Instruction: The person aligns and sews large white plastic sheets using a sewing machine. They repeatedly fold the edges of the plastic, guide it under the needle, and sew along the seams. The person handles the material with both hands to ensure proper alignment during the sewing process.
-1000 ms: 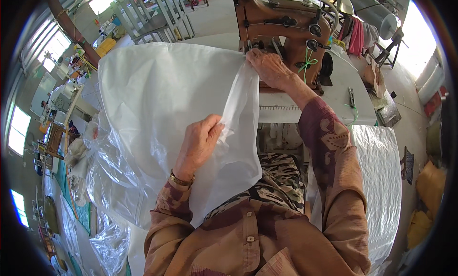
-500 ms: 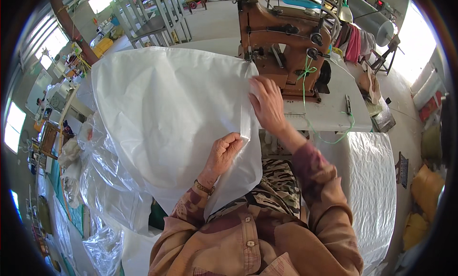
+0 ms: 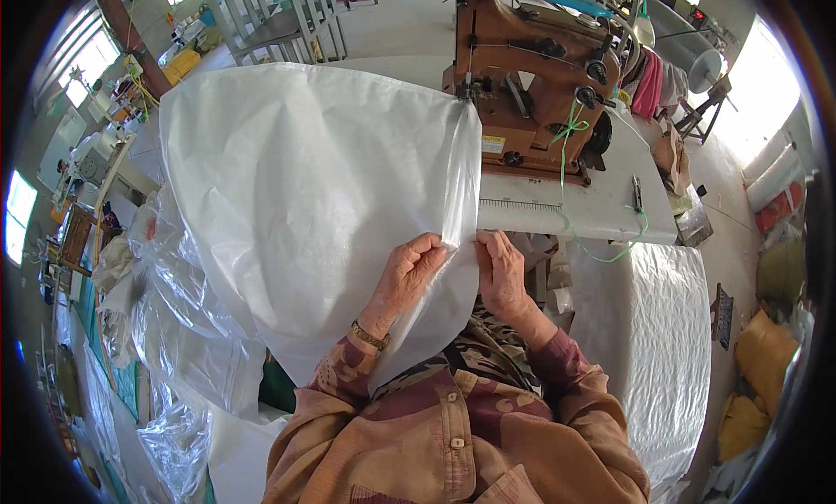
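Note:
A large sheet of shiny white plastic fabric [image 3: 287, 191] spreads over the table and droops to my lap. Its folded right edge runs up to the needle area of a brown sewing machine [image 3: 544, 112]. My left hand [image 3: 402, 278] is closed on that fold, the fingertips pinching it near the front. Just right of it, my right hand [image 3: 503, 278] has its fingers curled together on the sheet's outer edge. Between the two hands the fabric is gathered into narrow pleats. What lies under the sheet is hidden.
On the white table [image 3: 601, 204] lie small thread snips [image 3: 637, 193] with green string, and a ruler scale [image 3: 522, 204] runs along the front. A big white roll of material [image 3: 666, 356] stands at right. Clear plastic film [image 3: 187, 295] is heaped at left. A grey metal chair frame [image 3: 274, 25] stands behind.
My right hand has come down from beside the needle to the sheet's edge near my left hand. My left hand keeps its pinch. The head view has shifted slightly.

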`<control>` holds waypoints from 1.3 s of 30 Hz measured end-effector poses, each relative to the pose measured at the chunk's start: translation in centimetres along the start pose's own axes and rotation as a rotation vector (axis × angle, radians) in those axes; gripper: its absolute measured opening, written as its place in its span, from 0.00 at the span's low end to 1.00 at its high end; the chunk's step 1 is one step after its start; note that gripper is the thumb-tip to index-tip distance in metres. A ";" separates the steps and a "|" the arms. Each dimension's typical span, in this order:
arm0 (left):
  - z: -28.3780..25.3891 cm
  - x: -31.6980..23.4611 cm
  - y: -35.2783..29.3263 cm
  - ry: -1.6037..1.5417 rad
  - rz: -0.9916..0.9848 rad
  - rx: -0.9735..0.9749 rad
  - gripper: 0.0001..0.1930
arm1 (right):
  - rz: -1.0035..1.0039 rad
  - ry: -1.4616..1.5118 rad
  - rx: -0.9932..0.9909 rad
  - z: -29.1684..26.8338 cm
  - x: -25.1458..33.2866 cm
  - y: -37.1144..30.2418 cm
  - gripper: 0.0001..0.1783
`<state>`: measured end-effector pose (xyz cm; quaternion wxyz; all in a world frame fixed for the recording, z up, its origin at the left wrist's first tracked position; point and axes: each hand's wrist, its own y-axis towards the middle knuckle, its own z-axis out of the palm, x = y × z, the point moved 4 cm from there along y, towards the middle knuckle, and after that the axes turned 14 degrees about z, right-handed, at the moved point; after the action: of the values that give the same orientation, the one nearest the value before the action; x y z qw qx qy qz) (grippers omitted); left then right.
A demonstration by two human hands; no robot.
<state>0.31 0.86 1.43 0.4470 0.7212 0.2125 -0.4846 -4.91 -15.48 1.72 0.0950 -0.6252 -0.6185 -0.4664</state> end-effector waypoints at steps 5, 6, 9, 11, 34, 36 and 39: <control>-0.6 -1.6 0.6 0.141 0.083 0.031 0.07 | -0.080 -0.027 0.117 -0.7 2.9 1.6 0.05; -0.8 -1.8 0.7 0.216 0.116 0.043 0.07 | -0.097 -0.030 0.119 -0.7 3.1 1.7 0.05; -1.0 -3.1 1.2 0.318 0.140 0.133 0.05 | -0.085 0.003 0.095 -0.3 2.8 1.4 0.06; -1.2 -3.3 1.3 0.331 0.136 0.136 0.05 | 0.066 0.177 0.121 0.7 2.8 0.5 0.06; -2.4 -3.3 0.9 0.327 0.148 0.067 0.03 | 0.021 0.039 0.470 3.0 5.1 -2.1 0.08; -2.3 -3.6 0.8 0.344 0.111 0.066 0.04 | -0.007 -0.043 0.491 3.7 4.9 -2.6 0.07; -2.4 -3.6 0.5 0.426 0.045 0.084 0.05 | -0.132 -0.051 0.489 3.9 5.5 -2.5 0.06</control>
<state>0.28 3.10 5.13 0.3724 0.8298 0.2657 -0.3196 -6.31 -8.47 2.32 0.1970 -0.5537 -0.7545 -0.2922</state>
